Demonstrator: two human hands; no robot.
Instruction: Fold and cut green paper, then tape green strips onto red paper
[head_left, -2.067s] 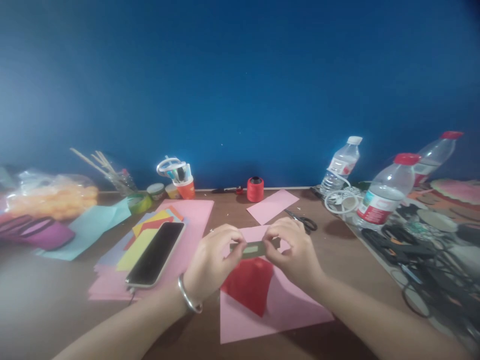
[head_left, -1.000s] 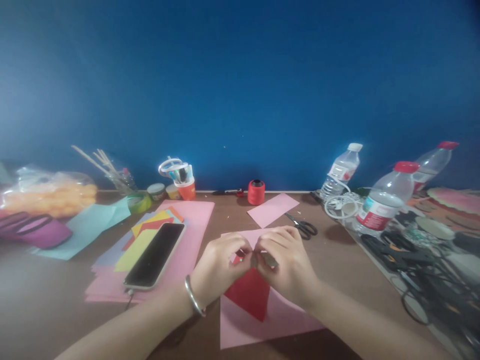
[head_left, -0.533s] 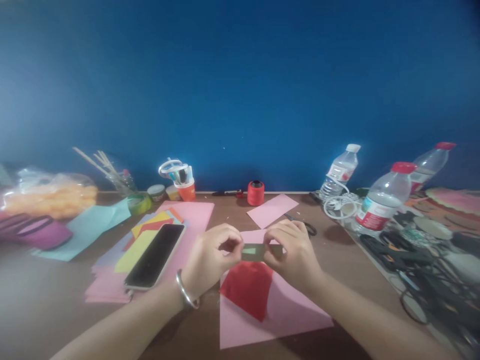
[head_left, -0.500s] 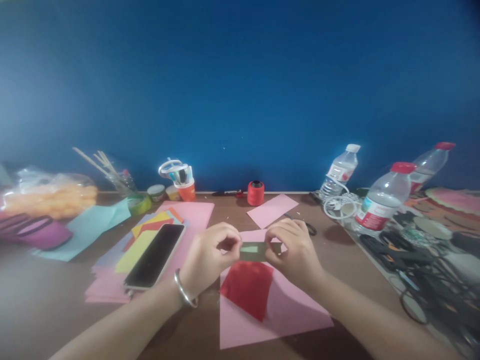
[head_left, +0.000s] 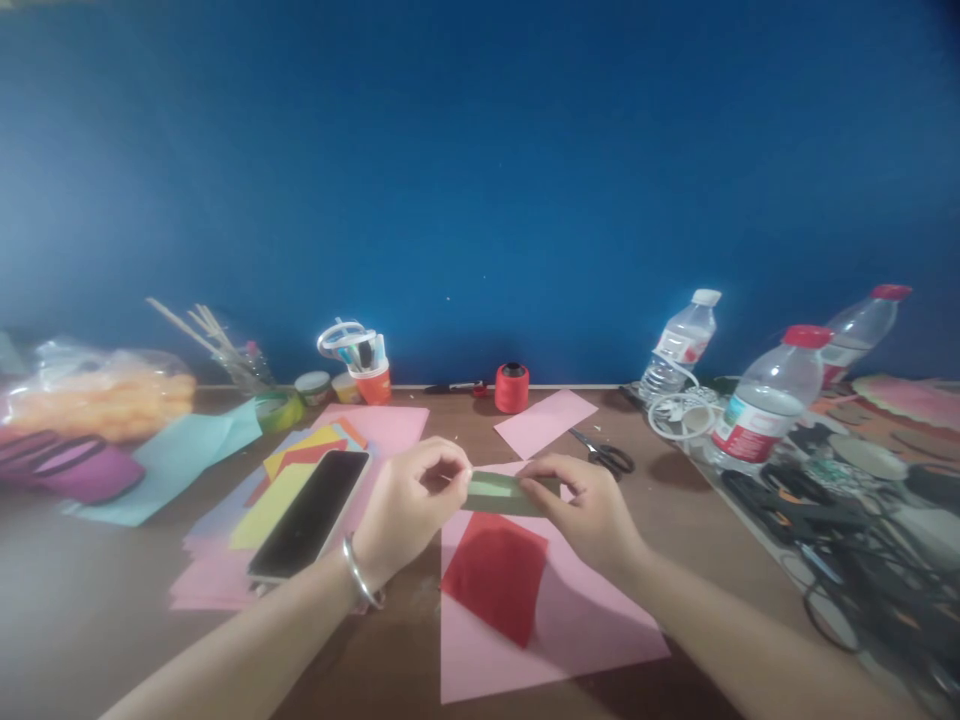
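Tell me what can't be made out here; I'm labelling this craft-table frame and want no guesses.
Head view only:
- Small green paper strip: its ends are covered by the left hand and right hand.
- Clear plastic bottle labels: print too small.
- Dark tangle of tools: blurred, cut off by the right edge.

Dim, soft focus, warped edges

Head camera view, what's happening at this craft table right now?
A person holds a small green paper strip between both hands, left hand pinching one end, right hand the other, above a red paper square lying on a pink paper sheet. A black smartphone lies on stacked coloured papers nearby; black-handled scissors lie untouched.
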